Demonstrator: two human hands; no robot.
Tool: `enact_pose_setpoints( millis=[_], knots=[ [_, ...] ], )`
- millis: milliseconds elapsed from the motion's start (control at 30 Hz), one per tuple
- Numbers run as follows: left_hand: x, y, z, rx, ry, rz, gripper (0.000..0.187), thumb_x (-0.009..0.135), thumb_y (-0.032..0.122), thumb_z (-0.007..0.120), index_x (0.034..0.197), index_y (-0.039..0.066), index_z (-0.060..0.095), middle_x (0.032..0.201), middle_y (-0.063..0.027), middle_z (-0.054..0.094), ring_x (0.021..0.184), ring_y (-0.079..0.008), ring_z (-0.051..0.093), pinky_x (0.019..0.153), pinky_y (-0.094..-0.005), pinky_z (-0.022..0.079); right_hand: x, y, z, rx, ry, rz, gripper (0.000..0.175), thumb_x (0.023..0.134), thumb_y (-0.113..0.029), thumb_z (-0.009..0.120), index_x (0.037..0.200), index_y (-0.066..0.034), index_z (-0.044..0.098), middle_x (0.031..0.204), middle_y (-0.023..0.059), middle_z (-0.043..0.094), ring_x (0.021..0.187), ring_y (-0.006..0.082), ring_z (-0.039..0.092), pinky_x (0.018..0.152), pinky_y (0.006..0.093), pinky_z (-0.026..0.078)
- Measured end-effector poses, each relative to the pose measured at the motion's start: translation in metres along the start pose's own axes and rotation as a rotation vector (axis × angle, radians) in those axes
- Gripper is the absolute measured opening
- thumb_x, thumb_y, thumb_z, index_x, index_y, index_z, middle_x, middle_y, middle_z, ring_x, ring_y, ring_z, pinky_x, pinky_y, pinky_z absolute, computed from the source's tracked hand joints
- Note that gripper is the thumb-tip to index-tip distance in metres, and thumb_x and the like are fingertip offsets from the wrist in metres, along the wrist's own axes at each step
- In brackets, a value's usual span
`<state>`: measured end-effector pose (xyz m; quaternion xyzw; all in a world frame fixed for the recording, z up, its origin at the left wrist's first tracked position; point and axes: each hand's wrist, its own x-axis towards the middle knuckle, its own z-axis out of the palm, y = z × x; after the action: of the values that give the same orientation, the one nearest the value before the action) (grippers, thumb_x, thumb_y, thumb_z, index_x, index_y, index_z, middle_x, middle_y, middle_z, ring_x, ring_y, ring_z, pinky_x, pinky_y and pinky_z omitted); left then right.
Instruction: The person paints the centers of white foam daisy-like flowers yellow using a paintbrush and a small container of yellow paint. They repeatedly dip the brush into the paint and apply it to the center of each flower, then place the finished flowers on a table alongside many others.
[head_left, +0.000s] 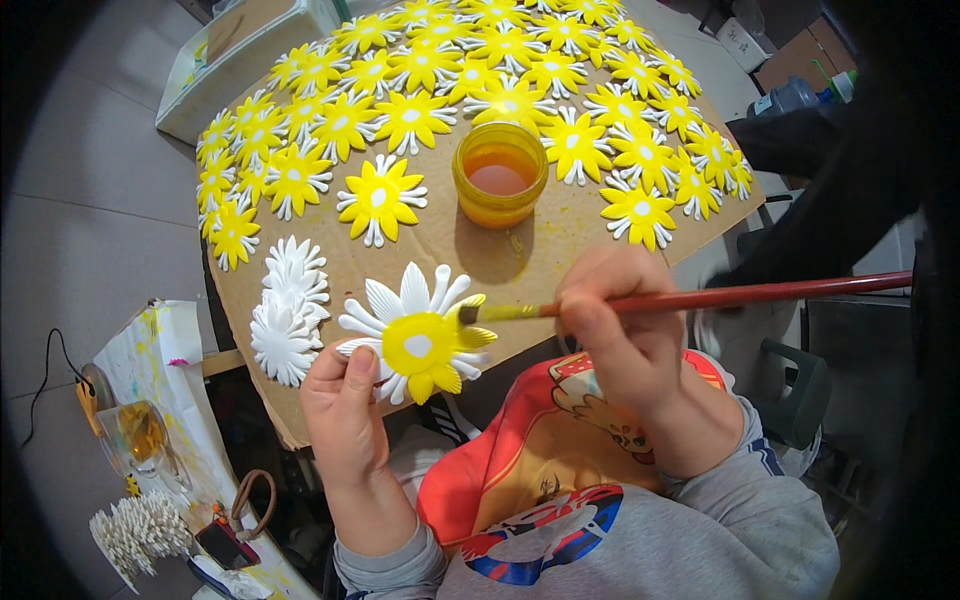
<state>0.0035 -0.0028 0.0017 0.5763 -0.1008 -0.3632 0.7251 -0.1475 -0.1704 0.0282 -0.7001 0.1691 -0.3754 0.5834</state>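
Between the thumb and fingers of my left hand (349, 405) is a white flower-shaped piece (418, 346), held by a petal at its left. Its ring around the white centre is yellow, as are a few petals at the bottom and right; the others are white. My right hand (626, 322) grips a paintbrush (697, 298) with a dark red handle and a yellow-stained ferrule. The dark bristles touch or hover just over a right-hand petal; I cannot tell which. A jar (499, 180) of orange-yellow liquid stands on the cardboard beyond my hands.
Many yellow-and-white flowers (416, 120) cover the far and side parts of the cardboard-topped table (337, 262). White flowers (289, 319) are stacked at its left. A paint-stained side table (176, 382) at lower left carries a clear cup (146, 439) and a phone (225, 544).
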Motion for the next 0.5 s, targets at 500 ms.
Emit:
enact_pose_setpoints(
  millis=[500],
  knots=[
    [-0.0012,0.0011,0.0019,0.028,-0.022,0.021,0.014,0.085,0.013,0.058,0.091,0.001,0.058,0.082,-0.0036,0.060,0.076,-0.0093,0.055,0.072,-0.0227,0.042,-0.0013,0.0008,0.0000,-0.057,-0.031,0.123,0.013,0.083,-0.013,0.059,0.078,-0.0023,0.053,0.065,0.0039,0.052,0.058,0.0095,0.047,0.052,0.0245,0.037]
  ],
)
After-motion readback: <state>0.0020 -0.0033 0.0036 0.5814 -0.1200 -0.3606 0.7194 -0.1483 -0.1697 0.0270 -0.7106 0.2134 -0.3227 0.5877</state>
